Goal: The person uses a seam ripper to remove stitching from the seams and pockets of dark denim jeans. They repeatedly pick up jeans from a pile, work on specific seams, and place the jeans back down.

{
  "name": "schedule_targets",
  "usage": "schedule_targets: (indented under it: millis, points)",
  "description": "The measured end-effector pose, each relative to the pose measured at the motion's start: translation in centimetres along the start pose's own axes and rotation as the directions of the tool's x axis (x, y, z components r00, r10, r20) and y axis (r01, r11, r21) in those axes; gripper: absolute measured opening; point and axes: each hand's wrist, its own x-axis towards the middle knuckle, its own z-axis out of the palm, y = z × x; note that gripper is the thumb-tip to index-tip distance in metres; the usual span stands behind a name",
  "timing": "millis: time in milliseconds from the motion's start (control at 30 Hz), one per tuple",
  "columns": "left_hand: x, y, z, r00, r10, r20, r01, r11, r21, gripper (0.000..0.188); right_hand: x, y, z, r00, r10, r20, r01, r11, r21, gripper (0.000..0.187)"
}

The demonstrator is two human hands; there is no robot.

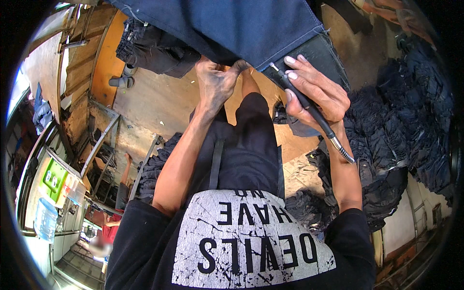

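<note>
Dark blue cloth point(227, 29) with a stitched edge spreads in front of me at the top of the view. My left hand point(216, 83) is closed on its near edge, thumb and fingers pinched together. In my right hand point(316, 92) lies a black pen-shaped handpiece point(311, 107) with a small metal tip and a coiled spring at its rear end. That tip is close to the cloth's right corner; whether it touches cannot be made out. A darker flap point(321, 58) of the cloth hangs behind my right fingers.
Heaps of dark garments point(382, 125) stand at my right, and a folded stack point(154, 48) lies beyond my left hand. Slippers point(122, 82) sit on the brown floor point(159, 99). At far left are a water jug point(46, 220) and another person point(111, 227).
</note>
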Motion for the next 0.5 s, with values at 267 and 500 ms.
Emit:
schedule_targets:
  millis: [267, 500]
  points:
    - [0.16, 0.53, -0.2, 0.994, 0.107, 0.012, -0.107, 0.992, 0.063, 0.019, -0.11, -0.19, -0.09, 0.998, 0.049, -0.031, -0.05, 0.998, -0.033, 0.026]
    - [0.27, 0.41, 0.34, 0.994, 0.11, -0.019, -0.109, 0.994, 0.021, 0.017, -0.3, 0.14, -0.02, 0.996, 0.063, -0.067, -0.067, 0.997, -0.047, 0.028]
